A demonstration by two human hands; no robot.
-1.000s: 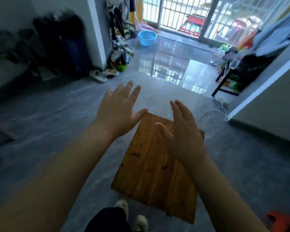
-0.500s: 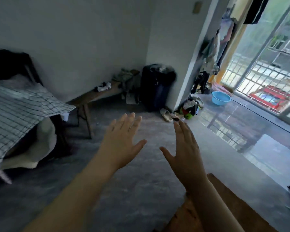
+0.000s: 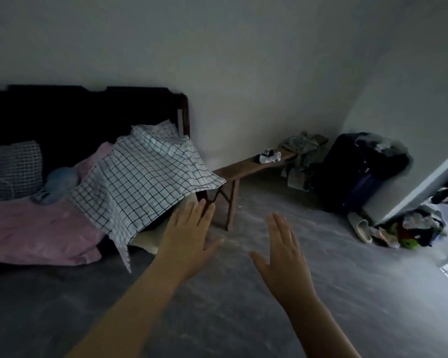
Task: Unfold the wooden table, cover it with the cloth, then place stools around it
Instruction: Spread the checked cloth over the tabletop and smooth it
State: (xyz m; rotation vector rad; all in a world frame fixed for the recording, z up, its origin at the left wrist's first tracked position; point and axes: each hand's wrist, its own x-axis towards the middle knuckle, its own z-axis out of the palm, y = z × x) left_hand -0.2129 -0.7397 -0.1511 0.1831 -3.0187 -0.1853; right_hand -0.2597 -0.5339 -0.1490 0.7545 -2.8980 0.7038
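Softly draped checked cloth [image 3: 145, 177], flat empty hands

Bare left hand [image 3: 188, 241] and bare right hand [image 3: 285, 257], long slim fingers, bare forearms, slightly blurred.

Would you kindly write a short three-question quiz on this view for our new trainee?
1. True or false: the left hand grips the checked cloth.
2. What stands on the floor at the far end of the wooden bench? A. a dark suitcase B. a blue basin C. a folded table
3. Fill in: the bedding left of the checked cloth is ____ in colour.

Key: 1 false, its fingers are straight and hold nothing; 2 A; 3 pink.
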